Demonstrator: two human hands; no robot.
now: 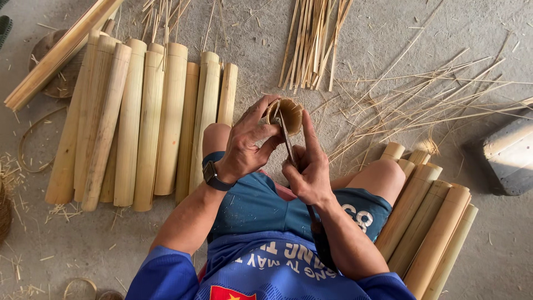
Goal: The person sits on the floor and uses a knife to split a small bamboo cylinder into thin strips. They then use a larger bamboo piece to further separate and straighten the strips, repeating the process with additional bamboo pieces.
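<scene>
Closest to me, over the blue shorts, my right hand [308, 169] is closed round a long knife [287, 141]. Three fingers are curled on the grip, the forefinger is stretched up along the blade, and the dark handle runs back under the forearm. The blade's tip sits at the rim of a short bamboo tube [290, 114].

That tube is up between my knees with its hollow end facing me. My left hand [244, 145], the one with the black watch [212, 175], is wrapped tight about it, thumb and fingertips pinching the near rim.

I read this as the moment the edge is set into the tube's wall, the cut placed but not driven. Whether the blade has bitten in or only rests on the rim, I cannot tell from here. The next move calls for a firm left grip so the tube doesn't roll. It also calls for pressure straight along the grain, with the left fingertips kept out of the blade's line.

Just beside my right thigh lies a stack of bamboo lengths [427, 222]. Beyond my left knee a longer row of them [144, 122] lies side by side, with a split bamboo slat [61, 53] across its far corner.

Farther out on the concrete floor [499, 44] thin slivers [422, 105] are scattered. A bundle of strips [313, 39] lies at the top, and a grey block [511, 155] sits at the right edge.
</scene>
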